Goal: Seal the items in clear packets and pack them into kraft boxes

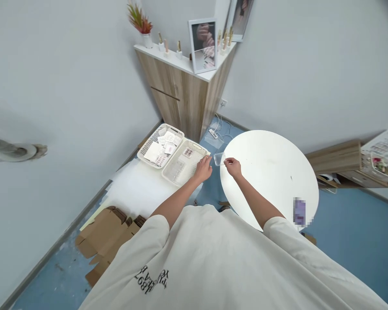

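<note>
Pinched between thumb and fingers of right hand [233,167]: small clear plastic box [218,159], held at left edge of round white table [268,181]. At right side of white basket [196,149]: left hand [203,169], fingers loosely bent, cannot tell whether gripping rim. Inside: clear plastic pieces [178,168], small packet [188,153]. Just beside: second basket [148,162], filled with white packets [170,138]. Beyond: wooden cabinet [181,90], topped with picture frame [203,45].
</note>
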Tool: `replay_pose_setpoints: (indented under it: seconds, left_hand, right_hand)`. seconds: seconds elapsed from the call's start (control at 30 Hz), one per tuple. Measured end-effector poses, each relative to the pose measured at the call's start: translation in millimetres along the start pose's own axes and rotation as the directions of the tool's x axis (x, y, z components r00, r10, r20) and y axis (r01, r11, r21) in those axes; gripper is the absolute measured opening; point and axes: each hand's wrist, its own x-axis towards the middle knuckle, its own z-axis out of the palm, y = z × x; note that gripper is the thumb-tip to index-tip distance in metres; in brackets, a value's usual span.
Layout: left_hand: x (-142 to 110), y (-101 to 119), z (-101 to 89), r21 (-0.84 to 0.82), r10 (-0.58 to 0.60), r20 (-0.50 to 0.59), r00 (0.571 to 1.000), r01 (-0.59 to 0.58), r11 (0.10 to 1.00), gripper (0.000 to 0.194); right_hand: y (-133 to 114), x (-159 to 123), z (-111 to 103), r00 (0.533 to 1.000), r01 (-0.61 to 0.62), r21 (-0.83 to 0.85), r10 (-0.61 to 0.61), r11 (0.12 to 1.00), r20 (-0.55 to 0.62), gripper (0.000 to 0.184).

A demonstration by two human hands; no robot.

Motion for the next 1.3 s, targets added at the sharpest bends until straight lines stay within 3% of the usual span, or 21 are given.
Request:
replay_pose_setpoints:
  seconds: [0.17,0.33,0.5,0.63,0.83,0.97,1.13,1.3]
  left_hand:
    - [6.6,49.4,66.2,-0.041,0.021,0.184,0.983,-0.013,0.999,0.060]
    - [1.7,92.8,136.8,-0.007,-0.037,0.386,0.922,0.043,0.999,0.058]
    - [-14.3,124.4,203.6,0.065,-0.127,0.546,0.828,0.109,0.992,0.058]
    - [-25.5,145.0,248.2,0.118,-0.153,0.610,0.777,0.102,0.988,0.059]
    - [-26.2,171.2,290.7,0.122,-0.149,0.584,0.798,0.095,0.988,0.058]
    - [-17.6,182.7,303.2,0.116,-0.163,0.547,0.821,0.119,0.986,0.058]
    - [-3.7,186.4,318.4,0.052,-0.145,0.515,0.845,0.138,0.989,0.063]
    - [-4.4,183.1,329.9,-0.036,-0.122,0.543,0.831,0.168,0.985,0.067]
  right_hand:
    - [76.8,-25.6,-64.3,0.987,-0.156,0.033,0.157,0.987,-0.045,0.027]
    - [162.3,-55.8,-116.8,0.947,-0.317,0.071,0.320,0.946,-0.027,0.026]
    - [245.4,-86.9,-154.8,0.889,-0.454,0.088,0.457,0.887,-0.021,0.026]
    - [287.6,-96.7,-176.1,0.871,-0.490,0.074,0.492,0.869,-0.008,0.025]
    - [308.5,-94.2,-195.4,0.907,-0.421,0.050,0.421,0.905,0.010,0.035]
    - [310.3,-103.9,-199.3,0.898,-0.439,0.083,0.439,0.895,0.024,0.036]
    - [310.2,-123.0,-191.6,0.898,-0.435,0.140,0.418,0.889,0.138,0.031]
    - [309.2,-130.3,-183.6,0.902,-0.426,0.178,0.402,0.887,0.160,0.045]
